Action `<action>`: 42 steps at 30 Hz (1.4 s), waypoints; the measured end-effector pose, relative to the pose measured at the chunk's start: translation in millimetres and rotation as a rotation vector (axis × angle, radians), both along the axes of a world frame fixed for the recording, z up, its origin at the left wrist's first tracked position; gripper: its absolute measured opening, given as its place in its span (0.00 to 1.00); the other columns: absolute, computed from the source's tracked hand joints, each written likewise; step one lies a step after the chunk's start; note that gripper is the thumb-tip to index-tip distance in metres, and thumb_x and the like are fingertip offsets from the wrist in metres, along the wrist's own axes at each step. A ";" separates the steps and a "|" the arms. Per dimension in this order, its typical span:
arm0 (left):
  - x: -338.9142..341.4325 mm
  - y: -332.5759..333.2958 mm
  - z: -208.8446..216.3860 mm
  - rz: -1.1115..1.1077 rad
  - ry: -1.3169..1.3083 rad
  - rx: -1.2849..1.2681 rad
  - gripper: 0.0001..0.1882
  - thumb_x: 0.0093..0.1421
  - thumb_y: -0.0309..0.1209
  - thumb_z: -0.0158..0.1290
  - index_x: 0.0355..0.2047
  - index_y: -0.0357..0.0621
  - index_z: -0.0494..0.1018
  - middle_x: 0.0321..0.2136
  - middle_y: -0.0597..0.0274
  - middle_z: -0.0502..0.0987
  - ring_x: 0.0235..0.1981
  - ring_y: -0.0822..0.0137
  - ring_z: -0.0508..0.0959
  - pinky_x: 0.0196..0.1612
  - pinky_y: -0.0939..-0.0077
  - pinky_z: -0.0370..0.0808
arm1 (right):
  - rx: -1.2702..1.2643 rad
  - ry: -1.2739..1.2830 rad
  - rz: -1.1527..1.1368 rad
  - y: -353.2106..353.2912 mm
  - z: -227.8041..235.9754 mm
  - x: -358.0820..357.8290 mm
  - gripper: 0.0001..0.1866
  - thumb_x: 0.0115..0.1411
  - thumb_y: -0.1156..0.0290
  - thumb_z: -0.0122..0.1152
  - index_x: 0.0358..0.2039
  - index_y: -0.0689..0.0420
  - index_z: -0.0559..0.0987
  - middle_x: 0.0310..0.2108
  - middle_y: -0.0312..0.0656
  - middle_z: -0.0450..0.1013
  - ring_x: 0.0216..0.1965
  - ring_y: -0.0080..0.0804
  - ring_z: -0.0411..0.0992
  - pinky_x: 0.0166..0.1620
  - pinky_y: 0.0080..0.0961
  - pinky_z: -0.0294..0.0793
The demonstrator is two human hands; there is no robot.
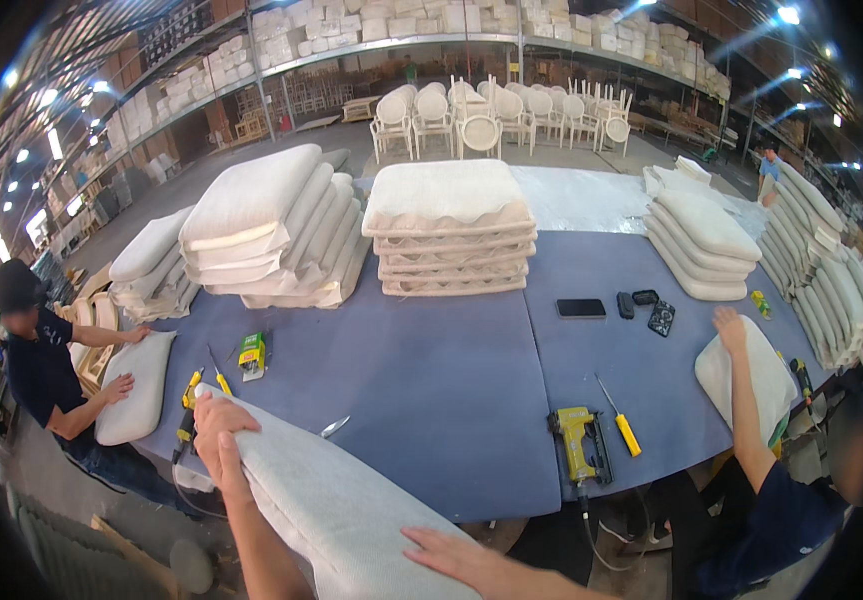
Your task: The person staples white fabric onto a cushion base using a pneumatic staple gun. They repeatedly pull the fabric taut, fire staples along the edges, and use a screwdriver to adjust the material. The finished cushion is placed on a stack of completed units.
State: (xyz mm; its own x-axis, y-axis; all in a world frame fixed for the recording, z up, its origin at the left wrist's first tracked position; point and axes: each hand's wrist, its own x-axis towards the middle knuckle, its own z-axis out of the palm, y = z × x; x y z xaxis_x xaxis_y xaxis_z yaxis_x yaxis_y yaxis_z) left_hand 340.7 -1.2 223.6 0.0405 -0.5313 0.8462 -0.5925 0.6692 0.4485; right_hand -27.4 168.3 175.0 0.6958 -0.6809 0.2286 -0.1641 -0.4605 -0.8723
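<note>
A light grey upholstered seat cushion [351, 490] is tilted up at the table's near edge, in front of me. My left hand [219, 435] is wrapped round its upper left corner, thumb over the edge. On the cushion's lower right part lies my right hand [456, 555], fingers stretched out flat against the fabric. Just beyond the cushion, a small shiny blade-like piece [334, 427] rests on the table. By my left hand are a yellow-handled tool [222, 380] and a yellow and black air tool [189, 405]. The cushion's underside is hidden.
Cushion stacks [451, 230] line the far side of the blue table [431, 370]. A yellow staple gun [577, 445] with a hose and a yellow-handled pointed tool [628, 435] lie to the right. Co-workers handle cushions at both ends. A phone [580, 308] and a green-yellow box [252, 352] lie farther back.
</note>
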 end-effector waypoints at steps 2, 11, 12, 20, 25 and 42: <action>-10.9 5.3 3.6 -0.060 -0.012 0.001 0.32 0.72 0.57 0.52 0.24 0.41 0.81 0.24 0.60 0.80 0.37 0.54 0.78 0.63 0.51 0.69 | -0.103 0.085 -0.071 18.1 -30.9 10.0 0.36 0.80 0.61 0.61 0.83 0.58 0.65 0.89 0.60 0.49 0.89 0.61 0.48 0.87 0.57 0.50; -123.4 -60.5 100.0 -0.429 -0.156 -0.318 0.22 0.63 0.49 0.58 0.23 0.43 0.79 0.26 0.59 0.82 0.34 0.52 0.80 0.60 0.51 0.71 | -0.497 -0.262 -0.355 17.4 -84.9 11.9 0.54 0.67 0.59 0.78 0.86 0.57 0.59 0.89 0.60 0.49 0.88 0.67 0.48 0.86 0.61 0.49; -137.7 -77.4 109.0 -0.476 -0.156 -0.347 0.20 0.64 0.46 0.59 0.24 0.42 0.79 0.27 0.59 0.82 0.35 0.52 0.80 0.61 0.51 0.72 | -0.549 -0.297 -0.372 2.1 -81.6 10.0 0.60 0.61 0.56 0.83 0.87 0.57 0.58 0.89 0.63 0.48 0.89 0.68 0.46 0.86 0.62 0.49; -193.9 -180.2 0.9 -0.609 0.222 0.107 0.24 0.85 0.43 0.47 0.42 0.35 0.83 0.43 0.56 0.86 0.52 0.55 0.82 0.67 0.55 0.76 | -0.530 -0.086 -0.631 -85.0 -94.2 -4.1 0.55 0.55 0.76 0.76 0.84 0.58 0.65 0.87 0.63 0.52 0.86 0.72 0.52 0.85 0.66 0.52; -201.9 -141.5 -30.0 -0.827 1.193 0.669 0.26 0.86 0.47 0.45 0.70 0.44 0.77 0.61 0.55 0.82 0.63 0.55 0.81 0.67 0.57 0.79 | -0.559 -0.041 -0.618 -122.6 -91.1 -6.6 0.54 0.53 0.75 0.76 0.83 0.56 0.67 0.86 0.60 0.57 0.85 0.67 0.56 0.84 0.62 0.57; -167.0 -9.7 -81.7 -0.875 1.423 0.953 0.42 0.82 0.63 0.45 0.83 0.46 0.61 0.77 0.54 0.72 0.77 0.55 0.74 0.78 0.51 0.71 | -0.225 -0.061 -0.790 -137.4 -70.6 16.5 0.61 0.46 0.67 0.89 0.81 0.60 0.70 0.81 0.61 0.66 0.81 0.63 0.65 0.81 0.52 0.67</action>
State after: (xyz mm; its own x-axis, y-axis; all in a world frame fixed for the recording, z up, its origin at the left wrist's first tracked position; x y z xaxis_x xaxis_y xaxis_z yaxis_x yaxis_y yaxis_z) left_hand 173.7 -10.9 141.9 -0.1584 -0.9819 -0.1036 0.7999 -0.1892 0.5696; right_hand -10.9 30.8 104.4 0.0127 -0.8980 0.4398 -0.4682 -0.3940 -0.7909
